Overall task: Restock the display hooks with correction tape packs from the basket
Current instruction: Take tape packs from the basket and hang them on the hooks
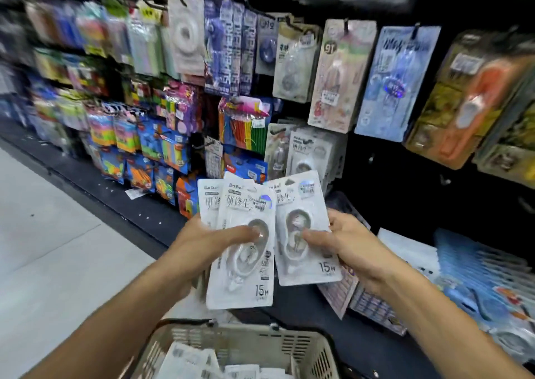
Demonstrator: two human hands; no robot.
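A single wide-angle view looks out from the person's head, facing forward and tilted down. It sits close to the display wall, which fills the upper half and bends outward at the edges (the lens curves straight lines there). The left hand and right hand lie near the middle of the picture at arm's length, both forearms running in from the bottom corners. The basket rim cuts the bottom edge, directly below the camera. The floor recedes leftward. Far edges blur.
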